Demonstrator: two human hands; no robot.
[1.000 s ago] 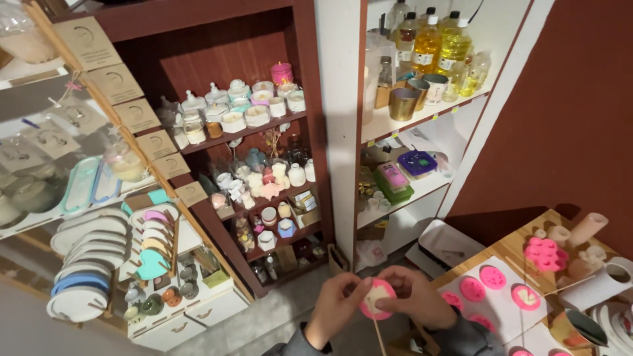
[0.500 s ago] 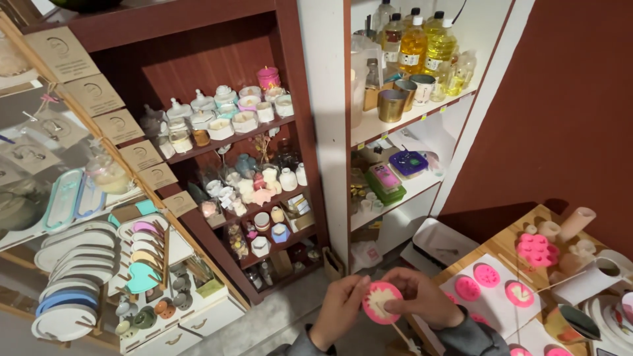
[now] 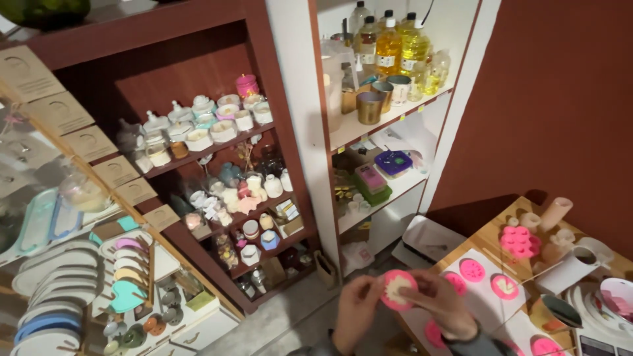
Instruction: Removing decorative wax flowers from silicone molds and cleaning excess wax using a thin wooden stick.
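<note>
Low in the view, both hands meet around a round pink mould (image 3: 397,290) with a pale filling. The left hand (image 3: 357,311) cups its left edge with curled fingers; the right hand (image 3: 440,304) pinches its right side, thumb on the face, with a thin wooden stick running across its fingers. The mould is held up in the air, just left of the tabletop (image 3: 491,240) and above the floor.

On the tabletop lie more pink round moulds (image 3: 472,269) on white paper, a pink multi-cavity mould (image 3: 518,241), a white jug (image 3: 571,269) and a pale cylinder candle (image 3: 555,213).

Behind stands a dark wooden shelf (image 3: 198,86) crowded with small jars and candles. Beside it a white shelf (image 3: 386,118) carries bottles of yellow oil (image 3: 389,47), metal tins and a purple box (image 3: 393,163). At far left, oval trays (image 3: 46,290) stand stacked on edge.
</note>
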